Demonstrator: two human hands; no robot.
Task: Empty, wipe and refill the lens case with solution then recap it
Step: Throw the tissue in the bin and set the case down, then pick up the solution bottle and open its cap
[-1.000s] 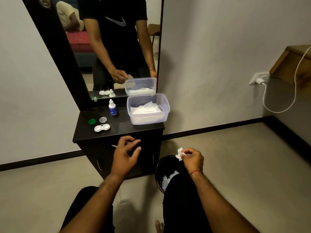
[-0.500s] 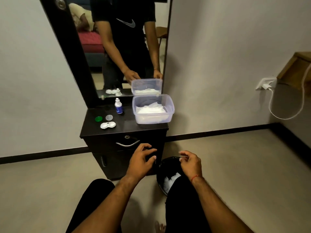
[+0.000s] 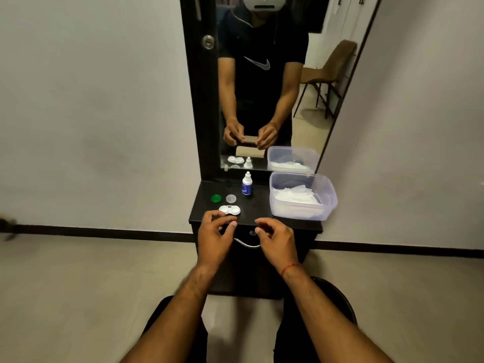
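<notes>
The white lens case lies uncapped on the black cabinet top. Behind it sit a green cap and a clear cap. The small solution bottle stands upright further back. My left hand hovers just in front of the case with loosely curled fingers and holds nothing. My right hand hangs beside it over the cabinet's front edge, also loosely curled and without anything in it.
A clear plastic tub with white tissues stands at the right of the cabinet top. A mirror rises behind. A drawer handle sits under my hands. The black bin's rim shows on the floor behind my right forearm.
My right hand held a crumpled tissue over the bin; the tissue is gone from it. Both hands have risen from the bin to the cabinet's front edge, and the view has tilted up.
</notes>
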